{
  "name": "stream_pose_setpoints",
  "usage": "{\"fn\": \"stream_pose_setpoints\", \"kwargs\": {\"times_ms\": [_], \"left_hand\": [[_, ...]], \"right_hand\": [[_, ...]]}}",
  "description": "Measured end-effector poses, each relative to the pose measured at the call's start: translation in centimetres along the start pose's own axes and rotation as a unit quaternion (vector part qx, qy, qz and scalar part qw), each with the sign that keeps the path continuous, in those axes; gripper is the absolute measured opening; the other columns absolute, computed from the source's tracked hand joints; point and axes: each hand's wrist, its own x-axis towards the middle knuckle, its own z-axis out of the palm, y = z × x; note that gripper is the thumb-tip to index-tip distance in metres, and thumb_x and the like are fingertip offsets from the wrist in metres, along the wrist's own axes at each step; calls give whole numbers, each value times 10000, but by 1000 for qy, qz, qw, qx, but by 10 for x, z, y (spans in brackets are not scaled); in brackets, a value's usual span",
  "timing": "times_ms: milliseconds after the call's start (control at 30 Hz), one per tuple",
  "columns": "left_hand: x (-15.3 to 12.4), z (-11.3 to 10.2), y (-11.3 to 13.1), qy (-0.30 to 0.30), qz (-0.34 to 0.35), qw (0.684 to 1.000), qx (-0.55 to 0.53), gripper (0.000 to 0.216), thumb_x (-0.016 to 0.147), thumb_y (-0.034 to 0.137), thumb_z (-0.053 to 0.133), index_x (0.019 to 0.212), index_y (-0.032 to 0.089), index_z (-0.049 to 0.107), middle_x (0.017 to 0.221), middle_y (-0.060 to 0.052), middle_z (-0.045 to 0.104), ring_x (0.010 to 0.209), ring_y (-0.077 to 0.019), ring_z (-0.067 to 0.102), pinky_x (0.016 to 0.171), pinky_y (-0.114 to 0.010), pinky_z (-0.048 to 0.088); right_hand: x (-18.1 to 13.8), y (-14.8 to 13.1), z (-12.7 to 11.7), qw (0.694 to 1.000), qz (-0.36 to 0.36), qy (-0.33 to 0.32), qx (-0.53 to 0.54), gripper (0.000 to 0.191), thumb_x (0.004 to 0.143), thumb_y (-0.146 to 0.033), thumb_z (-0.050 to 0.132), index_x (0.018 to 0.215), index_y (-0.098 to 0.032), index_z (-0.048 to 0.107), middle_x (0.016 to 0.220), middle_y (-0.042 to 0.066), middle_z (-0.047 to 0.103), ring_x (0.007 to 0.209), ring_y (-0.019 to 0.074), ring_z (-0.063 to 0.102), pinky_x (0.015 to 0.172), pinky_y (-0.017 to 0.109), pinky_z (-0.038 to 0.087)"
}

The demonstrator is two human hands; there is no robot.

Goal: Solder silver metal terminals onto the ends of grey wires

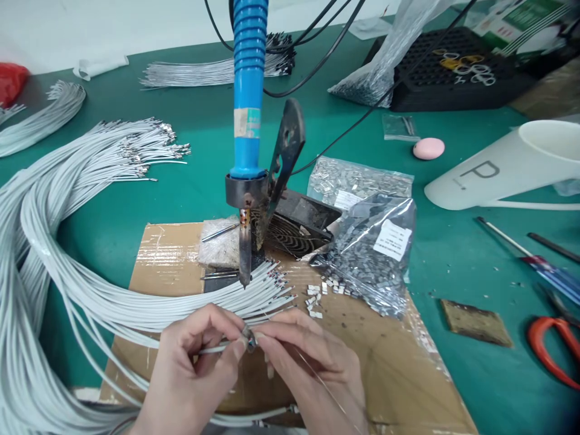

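Note:
Pinched in my left hand is the end of a white cable, with a small metal connector at its tip. My right hand is closed, thumb and forefinger meeting at the connector. A thin solder wire runs across my right hand. What lies between the right fingertips is partly hidden. Above both hands a soldering iron with a blue handle is held upright in a stand, tip down. A bundle of white cables lies just behind my hands.
Cardboard covers the work spot. Small metal pieces lie near a silvery bag and a small fan. More cables fill the left side. Right: a white cup, red-handled scissors, a brown pad.

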Motion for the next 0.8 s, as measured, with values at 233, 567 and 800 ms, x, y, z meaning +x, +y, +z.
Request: {"fn": "stream_pose_setpoints", "kwargs": {"times_ms": [233,567,800], "left_hand": [[1,1,1,8,9,1000,10,136,676,128,804,613,183,697,728,-7,732,627,-119,649,571,-151,453],[5,3,3,22,15,998,57,135,706,193,786,620,186,681,772,-16,726,615,-121,596,520,-184,354],[12,5,3,47,40,996,57,125,734,206,767,651,193,674,800,-11,720,654,-127,596,563,-203,370]], "right_hand": [[4,0,-8,998,-27,-29,-47,246,910,-136,775,1021,-325,887,815,1,789,584,106,720,547,150,600],[-7,7,0,983,-60,70,-156,312,1101,-305,471,1179,-283,772,808,-6,686,575,117,618,586,188,564],[-5,8,-10,967,-88,51,-234,254,1064,-240,498,812,-250,526,703,-45,535,574,113,552,567,189,476]]}}
